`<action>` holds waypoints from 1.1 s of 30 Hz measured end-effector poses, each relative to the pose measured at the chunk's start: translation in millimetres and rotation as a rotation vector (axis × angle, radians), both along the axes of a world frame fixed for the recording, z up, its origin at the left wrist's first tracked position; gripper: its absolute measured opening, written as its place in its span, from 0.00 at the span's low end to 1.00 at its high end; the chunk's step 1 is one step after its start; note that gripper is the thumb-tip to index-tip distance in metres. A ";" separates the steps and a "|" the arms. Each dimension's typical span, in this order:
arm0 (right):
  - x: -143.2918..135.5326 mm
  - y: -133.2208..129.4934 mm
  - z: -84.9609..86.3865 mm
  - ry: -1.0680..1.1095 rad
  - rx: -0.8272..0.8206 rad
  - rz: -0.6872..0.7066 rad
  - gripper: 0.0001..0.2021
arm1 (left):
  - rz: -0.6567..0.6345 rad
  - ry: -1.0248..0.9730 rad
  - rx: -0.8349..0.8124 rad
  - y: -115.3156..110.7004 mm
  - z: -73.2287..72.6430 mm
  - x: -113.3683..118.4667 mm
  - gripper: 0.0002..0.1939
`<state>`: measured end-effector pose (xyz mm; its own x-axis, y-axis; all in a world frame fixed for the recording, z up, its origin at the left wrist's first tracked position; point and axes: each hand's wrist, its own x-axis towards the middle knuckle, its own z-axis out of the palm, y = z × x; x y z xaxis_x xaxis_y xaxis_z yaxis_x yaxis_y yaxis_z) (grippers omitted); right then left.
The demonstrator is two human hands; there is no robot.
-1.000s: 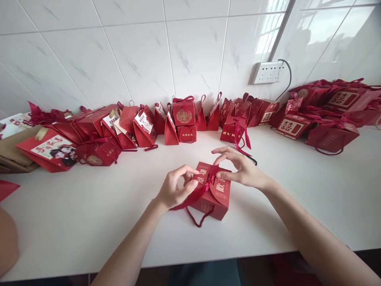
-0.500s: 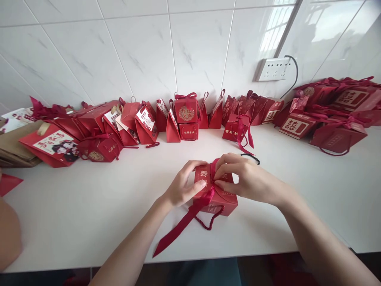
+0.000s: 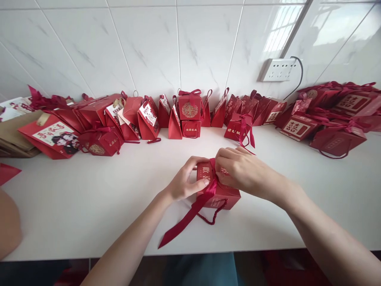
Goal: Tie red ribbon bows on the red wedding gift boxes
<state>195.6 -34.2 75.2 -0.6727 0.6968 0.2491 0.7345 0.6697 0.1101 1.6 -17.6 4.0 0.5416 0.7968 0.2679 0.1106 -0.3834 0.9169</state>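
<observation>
Bright red with gold characters colours the box (image 3: 232,196) — its satin ribbon (image 3: 185,221) a deep crimson toward seven o'clock, its twisted cord (image 3: 212,221) darker wine — against a plain white tabletop (image 3: 89,198). From that box, a red pouch (image 3: 53,137) near ten o'clock bears a white panel with red characters and a dark-haired cartoon couple, and a red stacked box (image 3: 189,106) at eleven carries a round gold emblem. White tiles (image 3: 205,39) veined grey fill twelve; toward two, a red carton (image 3: 299,127) shows a cream-and-red double-character motif.
</observation>
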 end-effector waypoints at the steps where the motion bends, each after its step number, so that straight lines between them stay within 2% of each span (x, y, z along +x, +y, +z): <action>1: 2.0 -0.1 -1.0 0.025 -0.011 0.006 0.11 | 0.009 0.001 0.002 -0.1 -0.2 0.3 0.23; 7: 13.7 -1.3 -0.8 0.222 -0.213 0.079 0.09 | 0.022 0.017 -0.004 -1.2 -1.9 2.4 0.25; 12: 6.8 -0.9 5.2 0.127 -0.234 0.070 0.09 | 0.015 0.013 -0.005 -1.0 -1.9 1.9 0.25; 14: 2.6 -1.0 5.6 0.057 -0.205 0.072 0.10 | 0.011 0.015 -0.004 -0.8 -1.1 1.7 0.25; 17: -1.3 -2.1 2.5 -0.012 -0.069 0.076 0.13 | 0.009 0.014 -0.001 -0.3 -0.3 1.7 0.24; 20: 0.8 -0.4 -2.4 0.072 0.020 0.076 0.14 | 0.012 0.009 0.013 0.1 -1.3 1.8 0.24; 23: 11.4 10.4 -7.8 0.336 -0.103 0.061 0.11 | 0.045 0.018 0.075 -0.3 -3.2 1.3 0.24; 26: 24.6 27.4 -17.0 0.580 -0.318 0.035 0.12 | 0.167 0.029 0.235 -2.9 -2.3 0.8 0.24; 28: 29.7 36.0 -25.4 0.661 -0.478 0.061 0.14 | 0.201 0.041 0.341 -5.9 0.5 1.3 0.21; 30: 30.4 39.6 -33.1 0.692 -0.611 0.112 0.15 | 0.170 0.068 0.396 -9.6 4.0 3.2 0.18; 33: 27.3 36.7 -39.6 0.709 -0.603 0.165 0.09 | 0.158 0.130 0.427 -14.8 8.3 7.9 0.13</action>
